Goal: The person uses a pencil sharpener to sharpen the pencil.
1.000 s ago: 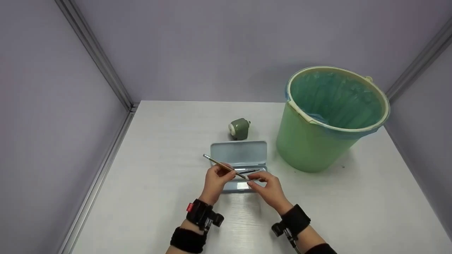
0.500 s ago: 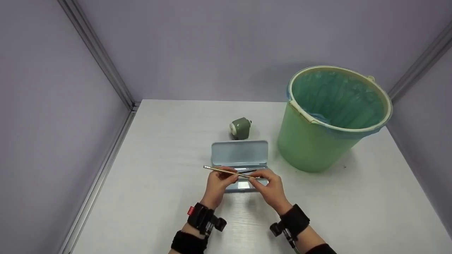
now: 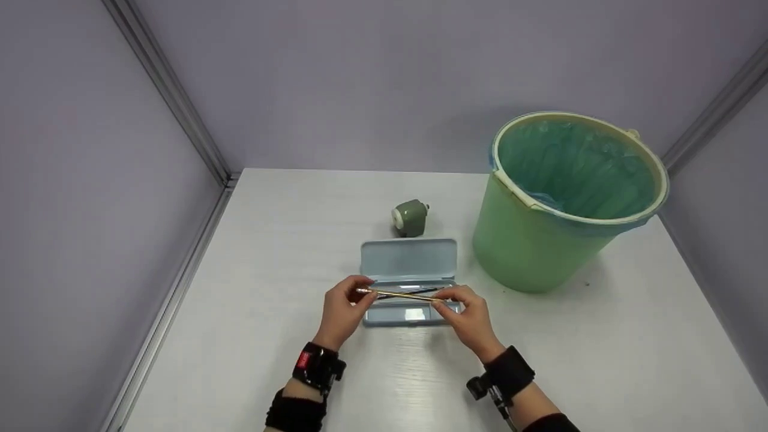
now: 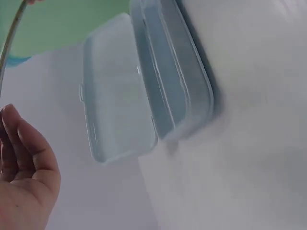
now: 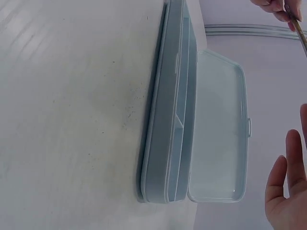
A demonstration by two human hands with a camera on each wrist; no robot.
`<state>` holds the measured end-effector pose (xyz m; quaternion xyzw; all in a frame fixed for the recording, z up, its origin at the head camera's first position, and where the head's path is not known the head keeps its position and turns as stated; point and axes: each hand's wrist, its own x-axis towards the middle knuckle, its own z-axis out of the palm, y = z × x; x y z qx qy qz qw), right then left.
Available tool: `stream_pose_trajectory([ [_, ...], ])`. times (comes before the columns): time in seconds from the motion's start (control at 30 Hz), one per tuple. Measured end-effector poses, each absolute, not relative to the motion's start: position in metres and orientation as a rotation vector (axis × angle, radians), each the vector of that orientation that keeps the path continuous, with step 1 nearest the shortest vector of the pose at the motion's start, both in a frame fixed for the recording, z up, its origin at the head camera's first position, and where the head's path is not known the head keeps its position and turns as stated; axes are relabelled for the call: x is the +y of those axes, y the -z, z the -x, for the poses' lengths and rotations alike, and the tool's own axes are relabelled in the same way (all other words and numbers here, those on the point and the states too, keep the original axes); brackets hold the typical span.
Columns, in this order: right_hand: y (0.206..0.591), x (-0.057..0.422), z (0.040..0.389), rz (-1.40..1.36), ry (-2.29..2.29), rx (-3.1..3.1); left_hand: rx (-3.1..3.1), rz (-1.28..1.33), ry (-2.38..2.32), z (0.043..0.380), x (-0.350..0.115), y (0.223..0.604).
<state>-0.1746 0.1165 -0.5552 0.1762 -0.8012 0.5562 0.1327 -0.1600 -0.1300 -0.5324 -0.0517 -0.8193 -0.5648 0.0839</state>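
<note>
Both hands hold a thin pencil (image 3: pixel 399 294) level above the open light-blue pencil case (image 3: pixel 399 314). My left hand (image 3: pixel 339 312) pinches it near its silvery left end, between thumb and fingers. At the other end, the thumb and finger of my right hand (image 3: pixel 471 318) grip it, hiding the tip. The case's lid (image 3: pixel 409 259) stands raised at the back, and a dark slim pen-like thing (image 3: pixel 429 290) shows behind the pencil. In the left wrist view the pencil (image 4: pixel 10 43) runs up along the left edge; the right wrist view shows part of the pencil (image 5: pixel 298 29) at top right.
A small green object (image 3: pixel 411 218) with a white round face, like a desk pencil sharpener, stands behind the lid. A large green bucket (image 3: pixel 528 246) with a bag liner is at the right. Dark specks (image 5: pixel 132 108) dot the white tabletop. Walls enclose the back and sides.
My left hand has shifted left along the pencil, towards its silvery end. The pencil has turned from steeply slanted to nearly level. My right hand has moved slightly right, staying at the other end.
</note>
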Motion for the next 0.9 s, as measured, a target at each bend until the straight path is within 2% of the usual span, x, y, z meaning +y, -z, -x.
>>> stream_pose_trajectory([
  [0.17, 0.559, 0.117, 0.178, -0.511, -1.589, -2.356, -2.621, 0.420, 1.040, 0.157, -0.131, 0.534],
  [0.33, 0.562, 0.117, 0.179, -0.467, -1.594, -2.410, -2.625, 0.519, 0.695, 0.158, -0.126, 0.540],
  [0.53, 0.562, 0.116, 0.182, -0.413, -1.560, -2.549, -2.611, 0.537, 0.572, 0.161, -0.125, 0.546],
  [0.9, 0.551, 0.122, 0.203, -0.593, -1.282, -2.649, -2.635, 0.436, 0.551, 0.164, -0.139, 0.551],
])
